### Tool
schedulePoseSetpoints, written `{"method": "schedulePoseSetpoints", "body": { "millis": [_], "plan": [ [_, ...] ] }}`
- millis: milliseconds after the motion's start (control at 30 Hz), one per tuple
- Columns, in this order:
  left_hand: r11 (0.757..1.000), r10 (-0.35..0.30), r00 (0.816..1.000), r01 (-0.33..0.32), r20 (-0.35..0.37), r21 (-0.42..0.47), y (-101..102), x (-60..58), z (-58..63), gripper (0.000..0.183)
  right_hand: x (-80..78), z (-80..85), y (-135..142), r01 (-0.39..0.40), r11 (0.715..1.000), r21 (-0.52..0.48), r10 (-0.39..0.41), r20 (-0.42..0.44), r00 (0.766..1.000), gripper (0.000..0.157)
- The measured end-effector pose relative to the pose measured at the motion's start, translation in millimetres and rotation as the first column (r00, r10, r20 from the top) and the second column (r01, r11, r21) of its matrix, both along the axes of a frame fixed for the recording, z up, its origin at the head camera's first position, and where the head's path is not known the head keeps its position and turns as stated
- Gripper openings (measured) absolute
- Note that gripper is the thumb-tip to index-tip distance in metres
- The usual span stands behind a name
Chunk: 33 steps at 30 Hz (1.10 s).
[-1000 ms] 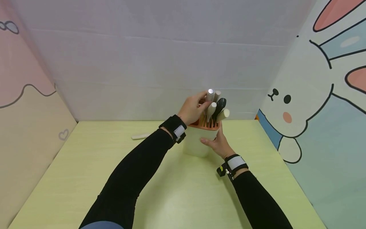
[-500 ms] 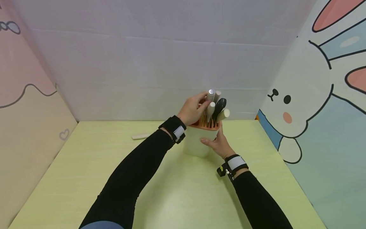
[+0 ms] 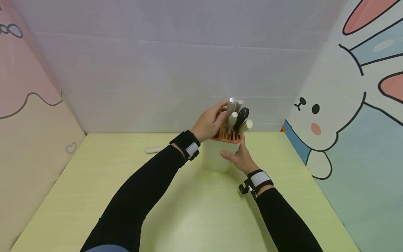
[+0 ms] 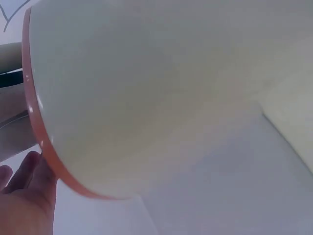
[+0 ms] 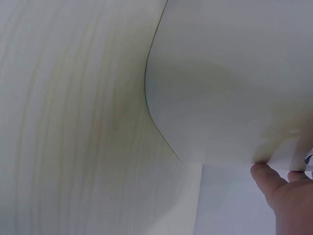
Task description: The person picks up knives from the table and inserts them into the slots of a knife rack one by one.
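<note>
A cream knife block (image 3: 217, 157) with an orange slotted top (image 3: 226, 138) stands upright near the back of the table. Several handles rise from its slots: a light one with a shiny metal end (image 3: 231, 105), a white one (image 3: 232, 120), a black one (image 3: 241, 117) and a cream one (image 3: 246, 125). Beside the metal-ended handle is my left hand (image 3: 206, 122), its fingers and thumb loosely bent; the left wrist view shows fingertips (image 4: 32, 169) by the orange rim. My right hand (image 3: 240, 157) holds the block's right side, thumb across the front, with fingers (image 5: 269, 183) against its far side.
A white, handle-like piece (image 3: 154, 150) lies on the pale yellow table (image 3: 201, 210), partly behind my left forearm. A whitish wall (image 3: 173, 80) stands behind the table, with printed panels at both sides.
My left thumb has drawn back from the metal-ended handle, and the left wrist and forearm have shifted slightly left. My right hand and the knife block have stayed in place.
</note>
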<state>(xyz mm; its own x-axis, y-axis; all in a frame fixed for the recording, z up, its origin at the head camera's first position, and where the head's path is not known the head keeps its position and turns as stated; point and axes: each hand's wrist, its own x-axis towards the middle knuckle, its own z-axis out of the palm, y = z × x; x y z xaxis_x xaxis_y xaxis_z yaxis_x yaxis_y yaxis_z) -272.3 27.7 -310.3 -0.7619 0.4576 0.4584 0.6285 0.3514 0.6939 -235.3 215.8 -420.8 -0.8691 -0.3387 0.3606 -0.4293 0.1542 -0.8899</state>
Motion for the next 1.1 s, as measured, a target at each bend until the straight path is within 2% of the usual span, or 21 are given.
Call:
{"method": "schedulePoseSetpoints", "body": {
  "millis": [167,333,533,600,700,800,867,967,1033,1100],
  "plan": [
    [0.999,0.038,0.999,-0.038,0.000,-0.022,-22.3,14.8,-4.5,0.041,-0.7,0.8,0.7,-0.011,1.000,0.002,0.011,-0.001,1.000,0.110],
    [0.999,0.048,0.999,-0.048,-0.010,-0.011,-49.8,28.5,-15.1,0.039,0.3,5.0,5.3,-0.013,0.999,0.032,0.012,0.026,1.000,0.107],
    [0.994,0.108,0.994,-0.108,-0.004,-0.024,-82.3,40.1,-39.4,0.035,10.5,23.2,15.9,0.045,0.990,0.130,-0.059,0.103,0.993,0.107],
    [0.991,0.131,0.991,-0.131,-0.003,-0.014,-93.5,44.3,-48.1,0.034,14.4,31.5,18.6,0.065,0.989,0.132,-0.080,0.105,0.991,0.108],
    [0.987,0.162,0.987,-0.162,0.007,0.003,-110.4,54.7,-59.8,0.033,21.5,44.1,20.4,0.089,0.986,0.141,-0.098,0.055,0.994,0.108],
    [0.982,0.185,0.982,-0.186,0.026,0.016,-125.2,68.6,-72.3,0.032,31.0,50.7,18.7,0.157,0.975,0.155,-0.147,-0.076,0.986,0.102],
    [0.980,0.197,0.980,-0.198,0.039,0.027,-133.2,78.2,-80.5,0.031,32.7,41.4,18.4,0.244,0.956,0.163,-0.207,-0.214,0.955,0.096],
    [0.975,0.214,0.976,-0.216,0.048,0.040,-142.5,90.9,-89.9,0.030,32.1,19.1,16.3,0.368,0.917,0.156,-0.276,-0.418,0.865,0.082],
    [0.971,0.227,0.972,-0.230,0.062,0.058,-146.8,97.6,-93.4,0.028,28.8,4.0,14.8,0.412,0.898,0.153,-0.284,-0.512,0.811,0.075],
    [0.966,0.243,0.967,-0.248,0.075,0.068,-149.8,102.8,-96.3,0.028,28.6,-2.3,11.0,0.424,0.893,0.151,-0.273,-0.567,0.777,0.068]
  ]
}}
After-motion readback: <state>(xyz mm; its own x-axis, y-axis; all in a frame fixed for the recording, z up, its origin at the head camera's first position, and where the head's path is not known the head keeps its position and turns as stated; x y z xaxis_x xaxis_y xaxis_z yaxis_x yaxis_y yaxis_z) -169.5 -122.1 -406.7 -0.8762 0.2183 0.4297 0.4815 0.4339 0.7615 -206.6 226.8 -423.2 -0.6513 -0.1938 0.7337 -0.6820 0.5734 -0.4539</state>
